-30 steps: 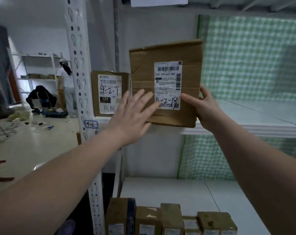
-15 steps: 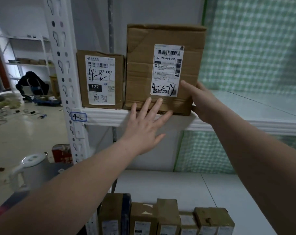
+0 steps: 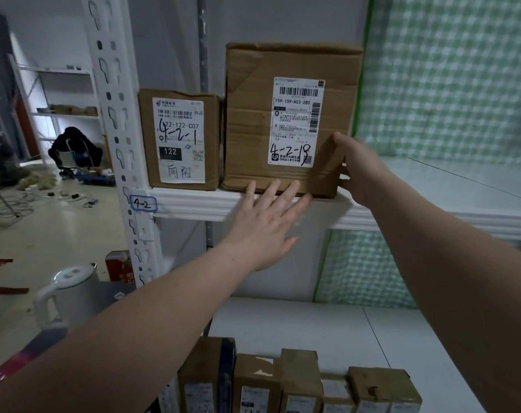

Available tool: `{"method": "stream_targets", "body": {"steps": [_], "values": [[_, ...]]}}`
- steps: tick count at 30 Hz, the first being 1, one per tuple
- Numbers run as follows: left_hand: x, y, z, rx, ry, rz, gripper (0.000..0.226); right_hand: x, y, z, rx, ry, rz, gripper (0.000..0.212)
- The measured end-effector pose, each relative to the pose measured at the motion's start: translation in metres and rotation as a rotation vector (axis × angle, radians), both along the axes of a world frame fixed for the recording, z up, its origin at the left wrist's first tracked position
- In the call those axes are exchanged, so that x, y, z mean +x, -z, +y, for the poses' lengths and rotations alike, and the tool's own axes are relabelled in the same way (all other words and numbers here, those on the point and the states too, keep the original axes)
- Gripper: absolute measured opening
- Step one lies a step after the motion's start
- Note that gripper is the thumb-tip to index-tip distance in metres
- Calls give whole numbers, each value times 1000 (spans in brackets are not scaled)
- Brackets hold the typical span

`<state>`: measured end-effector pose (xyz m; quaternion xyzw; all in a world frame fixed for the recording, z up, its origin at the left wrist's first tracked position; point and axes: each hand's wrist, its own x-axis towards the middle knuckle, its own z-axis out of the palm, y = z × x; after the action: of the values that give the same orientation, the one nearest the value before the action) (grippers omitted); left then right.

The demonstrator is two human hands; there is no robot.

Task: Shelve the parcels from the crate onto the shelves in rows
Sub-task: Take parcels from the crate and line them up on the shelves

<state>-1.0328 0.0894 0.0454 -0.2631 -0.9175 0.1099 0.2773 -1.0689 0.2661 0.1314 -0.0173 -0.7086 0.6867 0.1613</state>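
Observation:
A large brown parcel (image 3: 250,135) labelled 4-2-18 stands on the upper white shelf (image 3: 193,204), right beside a smaller parcel (image 3: 211,138) labelled 4-2-1. My left hand (image 3: 265,225) is spread flat with straight fingers, its fingertips touching the large parcel's bottom front edge. My right hand (image 3: 360,168) rests against the parcel's right side, thumb on the front near the label, the other fingers hidden behind the corner.
A white slotted upright (image 3: 116,120) with a 4-2 tag frames the shelf's left. Several small parcels (image 3: 295,380) line the lower shelf's front. A white kettle (image 3: 68,293) sits low left. A crouching person (image 3: 74,150) is far back. Green checked cloth (image 3: 450,84) covers the right.
The large parcel came down from the air onto the shelf beside the smaller one. My left hand slid from its front face to its bottom edge.

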Motion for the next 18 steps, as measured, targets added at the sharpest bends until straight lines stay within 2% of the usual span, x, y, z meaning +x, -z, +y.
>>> {"method": "stream_targets", "body": {"steps": [4, 11, 15, 18], "values": [[2, -2, 4, -32, 27, -6, 73, 1, -3, 1, -60, 42, -32, 33], [1, -3, 3, -20, 55, -12, 73, 5, -5, -7, -37, 53, -38, 23], [1, -4, 1, -2, 62, 2, 72, 10, -2, -11, -11, 68, 3, 26], [2, -4, -3, 47, 128, 57, 64, 17, 1, -11, 113, 252, 83, 27]]}}
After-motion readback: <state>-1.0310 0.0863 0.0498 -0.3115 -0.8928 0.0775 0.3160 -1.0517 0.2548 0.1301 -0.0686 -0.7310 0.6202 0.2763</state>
